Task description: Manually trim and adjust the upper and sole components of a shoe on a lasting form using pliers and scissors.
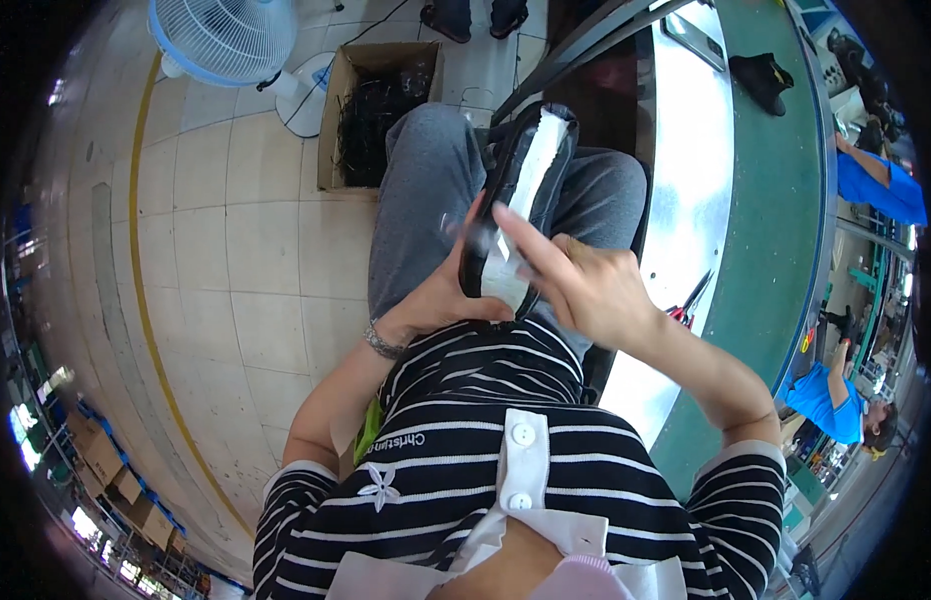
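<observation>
A black shoe (pixel 561 150) with a whitish strip along its upturned face lies lengthwise above my lap, its far end between my knees. My left hand (pixel 446 290) is wrapped round its near end, with the thumb along the edge. Over the shoe's near half is my right hand (pixel 591 285), its index finger stretched out across the white strip. The other right fingertips are smeared by motion, so whether they pinch anything is unclear. A shiny patch shows on the strip beside them.
On my right, a metal ledge (pixel 691 150) runs along a green conveyor belt (pixel 761 190). The belt carries a black ankle boot (pixel 762 82); a phone (pixel 694 38) and red-handled cutters (pixel 686 310) lie nearby. Ahead stand a cardboard box (pixel 331 150) and a fan (pixel 226 38). Two blue-shirted people work at right.
</observation>
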Demonstrator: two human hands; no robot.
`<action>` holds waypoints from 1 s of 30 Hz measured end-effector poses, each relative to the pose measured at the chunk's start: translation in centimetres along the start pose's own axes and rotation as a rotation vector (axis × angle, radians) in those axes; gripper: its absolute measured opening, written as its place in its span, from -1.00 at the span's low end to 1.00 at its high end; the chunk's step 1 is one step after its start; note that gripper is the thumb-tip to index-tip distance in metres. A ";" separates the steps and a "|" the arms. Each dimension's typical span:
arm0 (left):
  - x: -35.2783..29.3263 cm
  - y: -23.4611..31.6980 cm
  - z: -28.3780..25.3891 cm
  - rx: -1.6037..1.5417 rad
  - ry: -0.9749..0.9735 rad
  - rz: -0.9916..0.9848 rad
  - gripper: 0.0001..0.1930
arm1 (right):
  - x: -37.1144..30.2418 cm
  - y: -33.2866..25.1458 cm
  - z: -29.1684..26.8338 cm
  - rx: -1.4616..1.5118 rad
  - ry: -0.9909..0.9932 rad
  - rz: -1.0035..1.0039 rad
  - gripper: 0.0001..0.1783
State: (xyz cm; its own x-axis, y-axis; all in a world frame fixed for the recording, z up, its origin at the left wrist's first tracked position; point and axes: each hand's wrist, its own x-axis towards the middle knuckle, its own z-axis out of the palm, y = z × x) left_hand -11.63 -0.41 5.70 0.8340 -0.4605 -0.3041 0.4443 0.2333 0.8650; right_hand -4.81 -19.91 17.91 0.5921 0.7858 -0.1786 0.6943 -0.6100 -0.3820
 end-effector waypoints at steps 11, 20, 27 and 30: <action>0.3 1.4 0.6 0.008 0.007 0.056 0.35 | 2.6 4.9 -2.0 0.196 0.648 -0.059 -0.25; -0.4 0.8 0.1 0.039 0.033 0.024 0.33 | 0.4 2.7 -6.1 0.064 0.239 0.212 -0.40; 0.3 0.2 0.4 -0.037 -0.021 0.041 0.35 | -3.6 -0.2 1.2 0.228 0.007 0.477 -0.37; 0.4 0.3 -0.5 0.099 -0.070 -0.051 0.30 | -3.5 -0.3 -1.9 0.254 -0.136 0.461 -0.30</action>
State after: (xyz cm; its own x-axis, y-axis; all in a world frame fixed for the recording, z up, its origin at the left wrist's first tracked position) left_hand -11.02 -0.09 5.61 0.7848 -0.5289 -0.3231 0.4482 0.1242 0.8853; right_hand -6.31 -22.66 20.34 0.7418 0.4591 -0.4889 0.2447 -0.8640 -0.4401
